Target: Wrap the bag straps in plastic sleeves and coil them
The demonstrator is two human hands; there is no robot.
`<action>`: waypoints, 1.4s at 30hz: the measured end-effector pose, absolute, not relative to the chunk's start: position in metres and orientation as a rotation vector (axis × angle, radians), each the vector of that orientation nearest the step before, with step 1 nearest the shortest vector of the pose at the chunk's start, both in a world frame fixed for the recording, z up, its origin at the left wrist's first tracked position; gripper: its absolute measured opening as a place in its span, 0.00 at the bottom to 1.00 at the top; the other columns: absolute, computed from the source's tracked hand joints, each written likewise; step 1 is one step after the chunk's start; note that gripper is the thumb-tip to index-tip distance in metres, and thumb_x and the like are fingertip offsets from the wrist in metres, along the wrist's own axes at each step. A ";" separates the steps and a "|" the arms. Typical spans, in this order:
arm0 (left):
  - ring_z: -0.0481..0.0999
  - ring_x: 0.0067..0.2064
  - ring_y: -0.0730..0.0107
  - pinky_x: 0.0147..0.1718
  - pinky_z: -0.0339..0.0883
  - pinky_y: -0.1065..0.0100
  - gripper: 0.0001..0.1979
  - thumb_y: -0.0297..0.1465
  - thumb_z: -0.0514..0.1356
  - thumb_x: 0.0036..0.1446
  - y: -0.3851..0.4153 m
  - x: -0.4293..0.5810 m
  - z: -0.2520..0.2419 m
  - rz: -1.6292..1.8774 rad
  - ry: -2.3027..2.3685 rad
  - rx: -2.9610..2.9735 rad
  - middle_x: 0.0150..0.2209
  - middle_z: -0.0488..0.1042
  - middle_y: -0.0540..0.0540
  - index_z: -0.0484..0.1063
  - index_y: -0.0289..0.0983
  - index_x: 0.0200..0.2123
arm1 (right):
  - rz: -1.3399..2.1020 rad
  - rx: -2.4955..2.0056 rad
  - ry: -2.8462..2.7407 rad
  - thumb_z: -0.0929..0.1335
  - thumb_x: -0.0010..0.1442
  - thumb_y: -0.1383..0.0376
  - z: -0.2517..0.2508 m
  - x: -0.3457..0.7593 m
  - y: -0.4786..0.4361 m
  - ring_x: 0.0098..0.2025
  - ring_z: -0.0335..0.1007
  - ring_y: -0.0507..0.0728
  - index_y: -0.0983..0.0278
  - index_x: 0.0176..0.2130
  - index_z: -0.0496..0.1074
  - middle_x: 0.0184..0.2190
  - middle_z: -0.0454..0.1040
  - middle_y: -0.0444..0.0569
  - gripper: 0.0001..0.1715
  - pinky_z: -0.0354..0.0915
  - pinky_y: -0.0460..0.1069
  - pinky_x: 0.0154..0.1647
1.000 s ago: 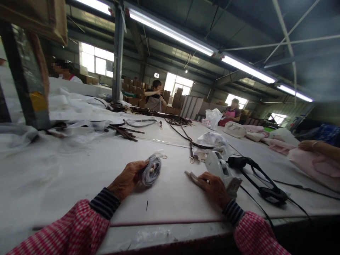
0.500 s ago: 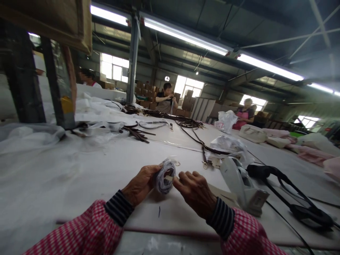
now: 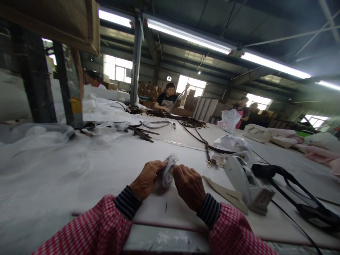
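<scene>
A coiled strap wrapped in clear plastic [image 3: 167, 177] is held just above the white table. My left hand [image 3: 147, 179] grips its left side, thumb on top. My right hand [image 3: 189, 184] is closed at the coil's right side, fingers curled against the wrapping; a small pale piece seems to show at its fingertips. The far side of the coil and what lies under the right fingers are hidden. To the right of my right hand lies a flat beige strip [image 3: 225, 194], beside a grey tape dispenser [image 3: 249, 186].
A black headband-like device [image 3: 294, 194] with a cable lies at the right. Dark straps [image 3: 191, 122] and plastic bags [image 3: 233, 143] are spread farther back. Dark posts [image 3: 34, 78] stand at the left. A co-worker [image 3: 168, 97] handles straps across the table.
My right hand has moved in against the coil, which now shows more edge-on. More of the beige strip is visible. Across the table, the co-worker has raised one arm with a strap.
</scene>
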State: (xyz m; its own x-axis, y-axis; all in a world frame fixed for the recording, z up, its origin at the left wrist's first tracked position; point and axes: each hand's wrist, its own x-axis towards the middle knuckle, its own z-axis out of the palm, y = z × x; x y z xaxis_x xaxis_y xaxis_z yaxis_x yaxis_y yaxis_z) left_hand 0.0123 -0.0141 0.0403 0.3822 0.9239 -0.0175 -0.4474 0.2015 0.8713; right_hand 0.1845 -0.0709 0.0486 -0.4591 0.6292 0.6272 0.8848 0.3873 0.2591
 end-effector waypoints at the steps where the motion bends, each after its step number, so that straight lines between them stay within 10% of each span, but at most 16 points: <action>1: 0.60 0.24 0.77 0.23 0.54 0.73 0.20 0.42 0.75 0.47 -0.015 0.012 0.041 1.070 0.643 0.956 0.22 0.65 0.54 0.70 0.34 0.24 | -0.781 -1.307 -2.215 0.63 0.69 0.73 0.048 0.189 -0.074 0.31 0.63 0.57 0.63 0.38 0.68 0.32 0.72 0.48 0.08 0.53 0.52 0.34; 14: 0.60 0.27 0.72 0.27 0.51 0.69 0.18 0.44 0.68 0.54 -0.028 0.015 0.054 1.057 0.739 1.468 0.23 0.64 0.53 0.74 0.35 0.25 | -0.752 -1.139 -2.198 0.59 0.71 0.76 0.050 0.195 -0.093 0.36 0.71 0.55 0.65 0.47 0.72 0.40 0.77 0.52 0.16 0.62 0.48 0.34; 27: 0.73 0.45 0.55 0.50 0.62 0.57 0.05 0.29 0.58 0.61 -0.040 0.018 0.029 0.830 0.637 2.510 0.40 0.77 0.41 0.74 0.38 0.34 | 0.126 -1.134 -2.127 0.68 0.66 0.71 0.027 0.213 -0.108 0.37 0.74 0.53 0.63 0.37 0.77 0.41 0.76 0.49 0.07 0.68 0.46 0.41; 42: 0.71 0.34 0.67 0.37 0.64 0.65 0.20 0.29 0.63 0.51 -0.049 0.019 0.036 0.917 0.742 2.177 0.36 0.70 0.53 0.58 0.42 0.44 | 1.001 -1.394 -1.828 0.74 0.47 0.72 0.062 0.218 -0.063 0.22 0.74 0.53 0.63 0.38 0.69 0.26 0.75 0.40 0.17 0.67 0.45 0.19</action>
State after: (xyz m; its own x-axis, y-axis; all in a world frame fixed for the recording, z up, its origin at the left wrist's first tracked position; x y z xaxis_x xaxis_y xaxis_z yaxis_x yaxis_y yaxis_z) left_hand 0.0188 -0.0491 0.0360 0.5947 0.6993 0.3966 0.2418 -0.6260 0.7414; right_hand 0.2179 -0.0635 0.0617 -0.2474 0.9684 0.0311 0.4950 0.1539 -0.8552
